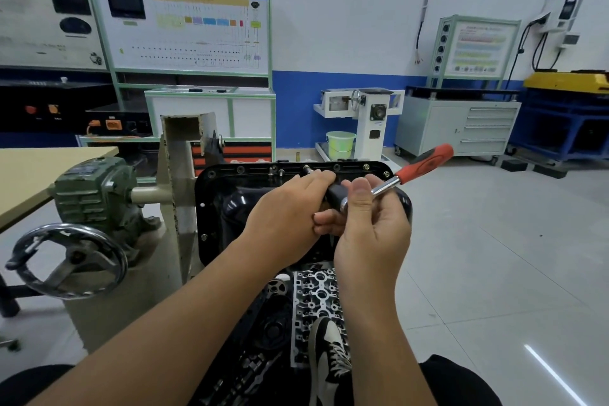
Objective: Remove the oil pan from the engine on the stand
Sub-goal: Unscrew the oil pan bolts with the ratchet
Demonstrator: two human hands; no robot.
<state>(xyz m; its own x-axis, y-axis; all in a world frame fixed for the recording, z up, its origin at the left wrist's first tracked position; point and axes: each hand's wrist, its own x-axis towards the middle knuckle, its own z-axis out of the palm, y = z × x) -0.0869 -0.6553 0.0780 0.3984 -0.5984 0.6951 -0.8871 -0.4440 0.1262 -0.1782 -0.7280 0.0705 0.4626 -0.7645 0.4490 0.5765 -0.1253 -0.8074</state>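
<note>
The black oil pan (227, 204) faces up on the inverted engine, bolts dotted along its rim. A few loosened bolts (276, 171) stand raised on the far flange. My left hand (286, 211) grips the dark head end of a ratchet (415, 168) with a red and black handle pointing up and right. My right hand (365, 217) pinches the chrome shaft by the head, fingers curled under it. Both hands hover over the pan's middle. The socket end is hidden behind my left fingers.
The engine stand's beige post (179, 175), green gearbox (95, 191) and chrome handwheel (69, 260) sit to the left. A wooden table (39, 171) lies beyond them. The cylinder head (316, 293) and my shoe (329, 349) are below. Open grey floor spreads to the right.
</note>
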